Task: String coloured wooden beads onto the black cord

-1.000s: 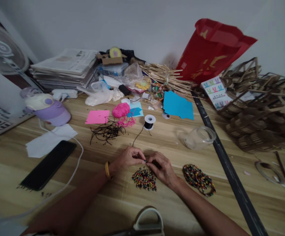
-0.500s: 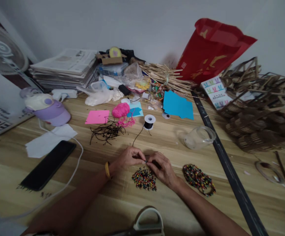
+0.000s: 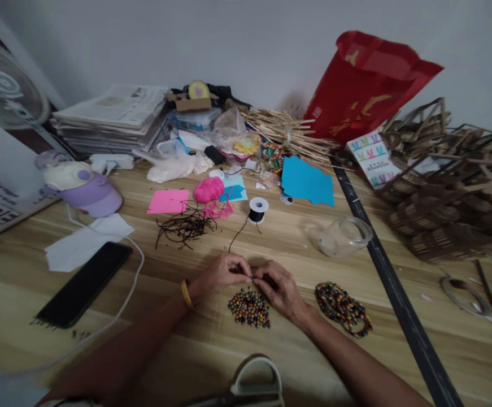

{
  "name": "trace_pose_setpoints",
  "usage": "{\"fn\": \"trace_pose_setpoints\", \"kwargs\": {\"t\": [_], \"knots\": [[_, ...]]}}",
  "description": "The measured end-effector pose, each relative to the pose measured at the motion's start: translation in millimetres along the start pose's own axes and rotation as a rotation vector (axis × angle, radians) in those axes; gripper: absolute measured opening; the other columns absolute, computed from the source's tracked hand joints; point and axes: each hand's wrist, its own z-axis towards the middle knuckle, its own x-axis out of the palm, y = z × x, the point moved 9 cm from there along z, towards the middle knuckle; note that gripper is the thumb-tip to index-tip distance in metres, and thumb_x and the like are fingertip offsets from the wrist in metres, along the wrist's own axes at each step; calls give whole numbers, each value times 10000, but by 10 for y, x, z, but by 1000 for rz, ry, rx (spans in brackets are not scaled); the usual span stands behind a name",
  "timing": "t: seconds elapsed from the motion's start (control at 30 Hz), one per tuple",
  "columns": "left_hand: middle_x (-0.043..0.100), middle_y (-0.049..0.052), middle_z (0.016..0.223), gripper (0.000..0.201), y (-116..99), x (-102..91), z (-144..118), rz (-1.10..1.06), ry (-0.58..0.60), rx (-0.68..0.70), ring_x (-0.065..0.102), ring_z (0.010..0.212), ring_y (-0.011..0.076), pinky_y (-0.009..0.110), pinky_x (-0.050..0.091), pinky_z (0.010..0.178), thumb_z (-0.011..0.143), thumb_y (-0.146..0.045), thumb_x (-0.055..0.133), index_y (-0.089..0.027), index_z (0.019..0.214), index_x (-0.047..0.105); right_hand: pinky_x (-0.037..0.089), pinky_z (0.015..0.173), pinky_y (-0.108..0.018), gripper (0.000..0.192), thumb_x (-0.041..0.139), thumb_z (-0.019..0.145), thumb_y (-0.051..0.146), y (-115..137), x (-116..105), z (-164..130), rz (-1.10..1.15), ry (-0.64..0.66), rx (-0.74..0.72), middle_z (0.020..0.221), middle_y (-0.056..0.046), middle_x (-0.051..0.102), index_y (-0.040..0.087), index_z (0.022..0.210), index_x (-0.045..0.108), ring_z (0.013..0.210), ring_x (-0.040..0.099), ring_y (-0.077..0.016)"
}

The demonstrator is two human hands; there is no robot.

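Observation:
My left hand (image 3: 229,269) and my right hand (image 3: 280,287) meet fingertip to fingertip above the wooden table. Between the pinched tips is a tiny dark bead (image 3: 251,277), and my right fingers close on it. A black cord (image 3: 238,236) runs from the spool (image 3: 258,211) down to my left hand, whose fingers pinch it; its end is hidden by the fingers. Just below the hands lies a loose pile of multicoloured beads (image 3: 249,309). Strung bead loops (image 3: 344,310) rest to the right of my right forearm.
Scissors (image 3: 257,381) lie at the near edge. A glass jar (image 3: 344,237) rests on the right. Cut black cords (image 3: 185,226), pink yarn (image 3: 209,190) and blue paper (image 3: 308,181) lie beyond the hands. A dark phone (image 3: 83,285) and white cable (image 3: 138,271) are on the left.

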Motion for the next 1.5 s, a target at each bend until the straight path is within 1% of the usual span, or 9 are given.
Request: {"fn": "trace_pose_setpoints", "kwargs": {"t": [0.3,0.57,0.73,0.93,1.07,1.2,1.27,1.4,1.5], "knots": [[686,44,744,164,-11,-3,-5,10,-26,-27,620,719,131,243,481,716,646,-213,742,-105,747,670,467,690,-298,60,535,911,245,-30,1,-16,20,2,7,793,-51,629,202,905,577,747,578,-176],[689,47,759,176,-14,12,-18,-8,-24,-40,625,737,137,249,481,723,657,-241,745,-111,744,666,474,678,-289,63,547,906,242,-25,-5,-14,27,-7,12,778,-46,626,202,877,585,740,588,-171],[678,41,710,227,39,2,0,-32,-40,-43,610,686,130,245,470,690,622,-282,777,-110,696,649,482,682,-295,49,555,902,234,-23,-7,-10,48,-11,18,794,-48,631,205,895,593,752,589,-171],[679,47,699,209,17,-3,-3,-16,-42,-21,596,674,131,238,452,668,660,-289,750,-102,692,662,497,760,-344,118,545,902,200,3,4,5,53,27,-22,919,-76,644,217,999,609,883,590,-200],[687,47,732,150,-36,-10,-8,45,-38,13,597,704,136,234,447,682,716,-254,692,-105,725,681,495,761,-348,113,536,905,201,-4,5,2,48,31,-19,923,-78,638,217,994,604,888,584,-202],[688,61,747,144,-58,-41,-4,92,-54,43,599,709,145,240,450,683,733,-240,666,-97,737,682,489,739,-335,83,530,901,178,-10,-32,3,16,-17,8,878,-72,626,208,944,595,848,579,-194],[684,64,736,152,-59,-53,-2,100,-70,52,597,696,145,239,450,671,734,-245,668,-93,734,681,488,725,-327,79,550,889,186,6,-45,7,6,-34,-2,882,-72,622,208,956,586,842,578,-194],[679,59,708,159,-45,-32,-2,79,-80,44,589,675,138,229,447,647,728,-250,675,-92,718,680,491,746,-334,171,601,864,223,41,-23,14,7,-12,-40,929,-77,632,213,1033,576,873,583,-202],[683,57,712,172,-56,9,-5,64,-56,50,591,680,135,229,448,656,733,-265,673,-94,717,678,486,759,-333,125,573,878,200,39,-11,12,8,0,-47,905,-65,643,218,1001,588,869,588,-197]]}}
